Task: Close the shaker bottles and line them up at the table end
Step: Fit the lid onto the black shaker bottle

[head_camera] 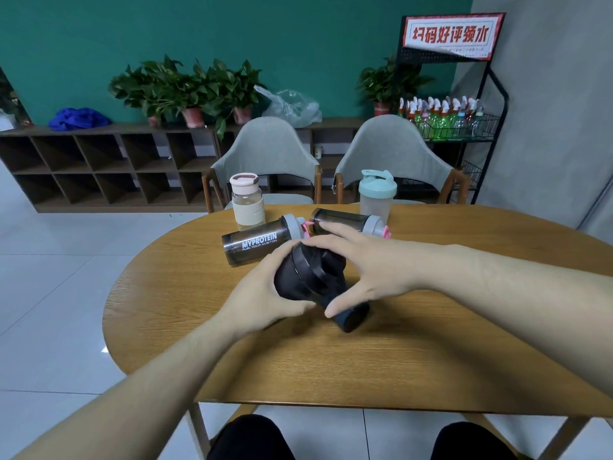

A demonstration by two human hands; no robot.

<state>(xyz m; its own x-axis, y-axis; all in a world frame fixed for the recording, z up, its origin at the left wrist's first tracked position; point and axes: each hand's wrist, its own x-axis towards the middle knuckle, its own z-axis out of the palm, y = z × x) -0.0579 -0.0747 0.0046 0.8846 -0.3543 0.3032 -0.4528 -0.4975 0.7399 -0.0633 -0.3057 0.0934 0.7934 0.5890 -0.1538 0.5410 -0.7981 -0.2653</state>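
Note:
A black shaker bottle [310, 277] lies tilted over the middle of the wooden table [365, 360], its lid end pointing up-left. My left hand [265, 293] grips its lid end from the left. My right hand [361, 260] wraps over its body, thumb near the base. Behind lie two smoky dark shakers with grey lids: one marked MYPROTEIN [257, 242] and another [348, 222] partly behind my right hand. At the far edge stand a clear bottle with a pink lid [247, 202] and a clear shaker with a mint lid [377, 194].
Two grey chairs [265, 151] [391, 151] face the table's far side. A low cubby shelf [99, 167] with potted plants runs along the green wall. A black wire rack [457, 124] holding several spray bottles stands at the right.

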